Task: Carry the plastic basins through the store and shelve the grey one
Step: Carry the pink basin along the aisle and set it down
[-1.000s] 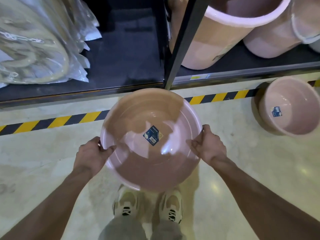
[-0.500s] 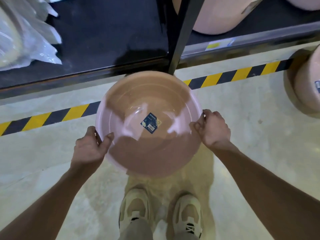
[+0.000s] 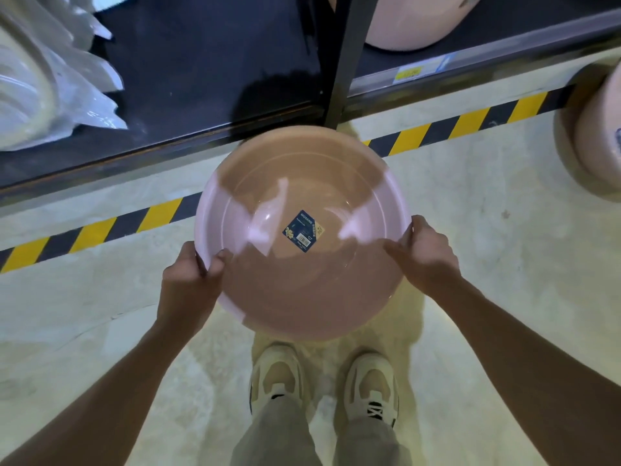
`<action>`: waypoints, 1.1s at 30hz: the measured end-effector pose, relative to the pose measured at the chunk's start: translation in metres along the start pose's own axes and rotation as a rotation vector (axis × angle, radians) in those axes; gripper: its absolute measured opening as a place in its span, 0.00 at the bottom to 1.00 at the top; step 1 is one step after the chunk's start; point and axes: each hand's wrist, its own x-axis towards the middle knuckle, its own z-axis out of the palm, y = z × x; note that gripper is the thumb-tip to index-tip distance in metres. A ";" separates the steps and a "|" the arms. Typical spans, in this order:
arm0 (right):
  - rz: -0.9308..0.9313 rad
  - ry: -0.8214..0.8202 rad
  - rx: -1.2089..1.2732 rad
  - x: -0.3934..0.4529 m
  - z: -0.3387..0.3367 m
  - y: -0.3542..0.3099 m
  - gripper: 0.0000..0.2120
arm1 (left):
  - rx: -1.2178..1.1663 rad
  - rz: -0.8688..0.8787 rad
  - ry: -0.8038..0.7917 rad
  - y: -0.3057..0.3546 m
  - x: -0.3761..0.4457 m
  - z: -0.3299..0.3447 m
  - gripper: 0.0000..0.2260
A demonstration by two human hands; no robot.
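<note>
A round pink plastic basin (image 3: 302,290) with a dark blue label (image 3: 303,231) inside it is held level above the floor in front of me. My left hand (image 3: 191,277) grips its left rim, thumb over the edge. On the opposite rim my right hand (image 3: 423,257) grips the same way. No grey basin is in view.
A low black shelf (image 3: 208,68) with a black upright post (image 3: 346,55) stands ahead. Clear-wrapped goods (image 3: 50,79) lie on its left. A pink tub (image 3: 410,25) sits on its right part. Another pink basin (image 3: 594,136) stands on the floor at right. Yellow-black tape (image 3: 453,126) marks the floor.
My view has tilted further down, so the shelf and the floor basin slid toward the frame edges. The basin stays in both hands, now a little farther from the shelf.
</note>
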 end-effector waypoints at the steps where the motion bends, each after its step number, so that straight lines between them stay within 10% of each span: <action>1: -0.006 0.012 0.016 -0.008 -0.009 0.001 0.16 | 0.002 0.024 -0.009 0.006 -0.007 -0.007 0.15; 21: 0.300 0.412 0.501 -0.224 -0.303 0.132 0.12 | 0.248 0.566 -0.412 0.356 -0.156 -0.069 0.08; 33: 0.453 0.541 0.640 -0.282 -0.430 0.288 0.13 | 0.388 0.754 -0.553 0.547 -0.281 0.021 0.10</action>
